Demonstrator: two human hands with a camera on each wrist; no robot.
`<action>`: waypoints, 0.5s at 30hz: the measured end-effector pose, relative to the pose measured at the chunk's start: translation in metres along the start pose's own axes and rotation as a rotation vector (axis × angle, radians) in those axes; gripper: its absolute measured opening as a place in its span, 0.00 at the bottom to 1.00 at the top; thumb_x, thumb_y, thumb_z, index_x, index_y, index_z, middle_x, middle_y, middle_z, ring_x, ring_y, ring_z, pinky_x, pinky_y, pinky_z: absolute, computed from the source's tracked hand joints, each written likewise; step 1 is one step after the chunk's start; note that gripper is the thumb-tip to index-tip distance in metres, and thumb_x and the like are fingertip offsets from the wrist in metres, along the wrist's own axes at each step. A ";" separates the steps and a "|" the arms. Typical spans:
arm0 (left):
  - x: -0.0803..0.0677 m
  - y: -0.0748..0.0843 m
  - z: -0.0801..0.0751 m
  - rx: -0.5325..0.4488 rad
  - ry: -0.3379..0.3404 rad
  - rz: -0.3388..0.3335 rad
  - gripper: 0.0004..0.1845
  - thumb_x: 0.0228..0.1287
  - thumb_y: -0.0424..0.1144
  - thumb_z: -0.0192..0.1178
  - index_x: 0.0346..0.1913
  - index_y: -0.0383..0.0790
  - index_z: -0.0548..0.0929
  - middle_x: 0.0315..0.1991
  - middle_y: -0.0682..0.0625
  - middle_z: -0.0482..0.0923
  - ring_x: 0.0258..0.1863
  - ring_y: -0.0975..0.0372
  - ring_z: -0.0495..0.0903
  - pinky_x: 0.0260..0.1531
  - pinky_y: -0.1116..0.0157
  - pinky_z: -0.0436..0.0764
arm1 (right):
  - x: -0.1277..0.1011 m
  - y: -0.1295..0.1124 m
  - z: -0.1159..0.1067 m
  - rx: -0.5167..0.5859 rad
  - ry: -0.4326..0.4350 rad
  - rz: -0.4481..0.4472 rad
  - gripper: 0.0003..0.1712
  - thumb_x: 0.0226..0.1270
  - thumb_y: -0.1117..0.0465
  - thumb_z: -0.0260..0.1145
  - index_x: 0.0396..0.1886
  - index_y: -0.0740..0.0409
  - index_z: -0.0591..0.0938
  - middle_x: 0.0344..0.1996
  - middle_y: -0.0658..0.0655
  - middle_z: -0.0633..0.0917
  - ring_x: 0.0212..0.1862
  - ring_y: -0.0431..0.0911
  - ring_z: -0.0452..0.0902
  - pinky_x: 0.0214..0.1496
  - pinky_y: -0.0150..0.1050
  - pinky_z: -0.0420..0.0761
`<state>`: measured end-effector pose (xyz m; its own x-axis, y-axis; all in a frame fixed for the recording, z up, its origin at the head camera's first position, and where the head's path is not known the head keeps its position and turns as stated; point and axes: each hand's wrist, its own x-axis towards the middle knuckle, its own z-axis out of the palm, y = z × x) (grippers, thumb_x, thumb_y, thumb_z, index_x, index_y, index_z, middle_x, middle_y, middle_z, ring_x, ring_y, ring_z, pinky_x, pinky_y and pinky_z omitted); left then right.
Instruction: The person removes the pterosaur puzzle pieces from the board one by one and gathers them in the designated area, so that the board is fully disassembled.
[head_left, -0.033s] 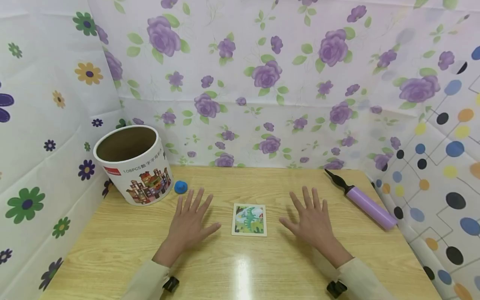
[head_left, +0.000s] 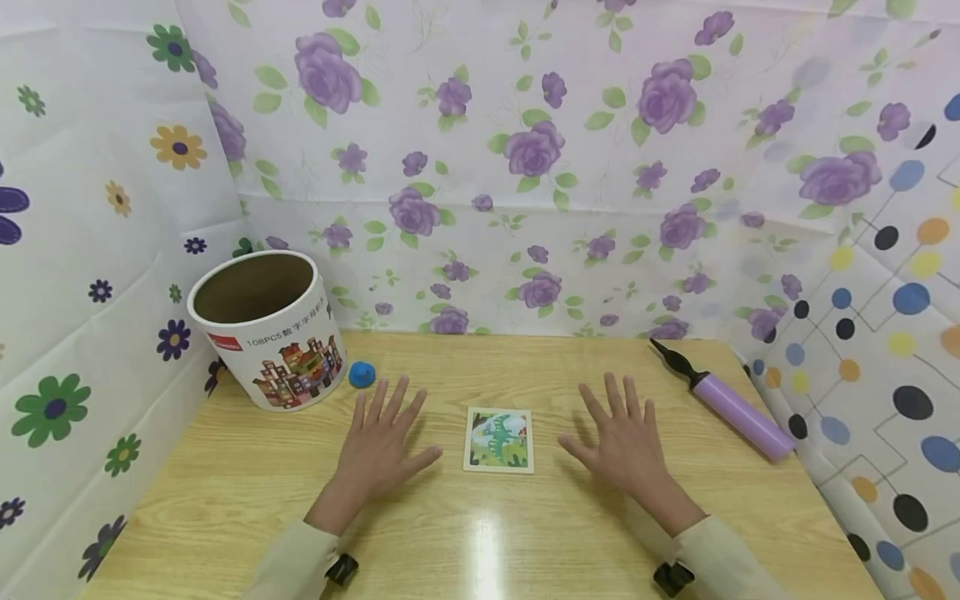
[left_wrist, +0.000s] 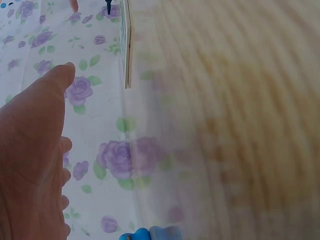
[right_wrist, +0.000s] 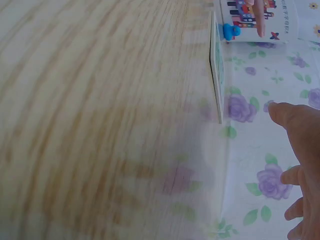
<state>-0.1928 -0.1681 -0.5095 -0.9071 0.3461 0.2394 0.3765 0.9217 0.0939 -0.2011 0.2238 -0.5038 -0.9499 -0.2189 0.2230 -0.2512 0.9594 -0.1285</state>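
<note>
Head view shows a small square picture tile [head_left: 498,439] lying flat on the wooden tabletop [head_left: 480,533], between the person's two hands and touching neither. The left hand [head_left: 378,450] rests palm down just to the tile's left, its fingers [head_left: 396,400] straight and spread apart; the right hand [head_left: 626,450] rests the same way to the tile's right, fingers [head_left: 617,396] spread and holding nothing. In the left wrist view the tile [left_wrist: 127,45] shows edge-on as a thin, straight-sided slab, and the right wrist view gives the same thin edge [right_wrist: 216,75], so it is probably a stiff board or thin wooden piece, light and not fragile. Its printed face looks smooth, and the tabletop is glossy, so the tile is likely to slide when pushed. Because it lies flush, a pinch from above has little to catch; the sensible hold is on two opposite edges, or a fingertip prising one edge up. Well apart, at the back left, stands an open cardboard tub [head_left: 266,329] with a small blue piece [head_left: 362,374] beside it, and a purple hand pump [head_left: 731,408] lies at the right
</note>
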 end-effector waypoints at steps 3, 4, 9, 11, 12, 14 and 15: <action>0.000 0.000 0.000 -0.003 -0.007 0.003 0.49 0.65 0.74 0.54 0.81 0.49 0.59 0.83 0.42 0.46 0.82 0.43 0.39 0.75 0.37 0.43 | 0.000 0.000 -0.001 0.000 0.005 -0.004 0.56 0.63 0.22 0.58 0.82 0.47 0.61 0.82 0.67 0.49 0.81 0.67 0.37 0.72 0.75 0.49; -0.001 0.001 0.000 -0.008 -0.012 0.004 0.49 0.65 0.74 0.54 0.81 0.49 0.59 0.83 0.42 0.46 0.82 0.43 0.39 0.75 0.37 0.42 | 0.001 0.000 -0.001 0.002 0.010 -0.007 0.56 0.63 0.22 0.58 0.82 0.47 0.61 0.82 0.67 0.49 0.81 0.67 0.37 0.72 0.75 0.49; -0.001 0.002 0.000 -0.018 -0.012 0.004 0.49 0.65 0.73 0.54 0.82 0.49 0.59 0.83 0.42 0.47 0.82 0.43 0.39 0.75 0.37 0.43 | 0.003 -0.001 -0.001 0.008 0.021 -0.019 0.56 0.63 0.21 0.57 0.82 0.47 0.61 0.82 0.66 0.50 0.81 0.66 0.37 0.73 0.75 0.48; -0.001 0.002 0.001 -0.018 -0.013 0.004 0.49 0.65 0.73 0.54 0.81 0.50 0.59 0.83 0.42 0.47 0.82 0.44 0.40 0.75 0.37 0.43 | 0.003 -0.001 -0.001 0.010 0.015 -0.021 0.56 0.63 0.21 0.57 0.82 0.47 0.61 0.82 0.67 0.50 0.81 0.66 0.38 0.73 0.75 0.48; -0.001 0.002 0.001 -0.016 -0.012 0.005 0.49 0.66 0.73 0.54 0.81 0.50 0.59 0.83 0.42 0.48 0.82 0.44 0.41 0.75 0.37 0.43 | 0.003 -0.001 0.000 0.011 0.013 -0.023 0.56 0.63 0.21 0.57 0.82 0.47 0.61 0.81 0.67 0.50 0.81 0.66 0.38 0.72 0.75 0.48; 0.000 0.002 0.003 -0.015 -0.014 0.008 0.49 0.66 0.73 0.54 0.81 0.49 0.60 0.83 0.42 0.48 0.82 0.44 0.42 0.75 0.37 0.45 | 0.003 -0.001 0.001 0.015 0.006 -0.025 0.56 0.63 0.20 0.56 0.82 0.47 0.61 0.82 0.66 0.50 0.81 0.66 0.38 0.72 0.75 0.48; 0.000 0.003 0.003 -0.016 -0.016 0.009 0.48 0.66 0.73 0.54 0.81 0.49 0.60 0.82 0.42 0.49 0.82 0.44 0.42 0.75 0.37 0.45 | 0.004 -0.001 0.001 0.014 0.007 -0.026 0.56 0.63 0.20 0.56 0.82 0.46 0.61 0.82 0.66 0.50 0.81 0.66 0.38 0.72 0.75 0.49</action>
<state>-0.1923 -0.1649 -0.5124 -0.9064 0.3574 0.2251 0.3875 0.9156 0.1070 -0.2047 0.2218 -0.5041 -0.9418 -0.2427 0.2328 -0.2787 0.9506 -0.1364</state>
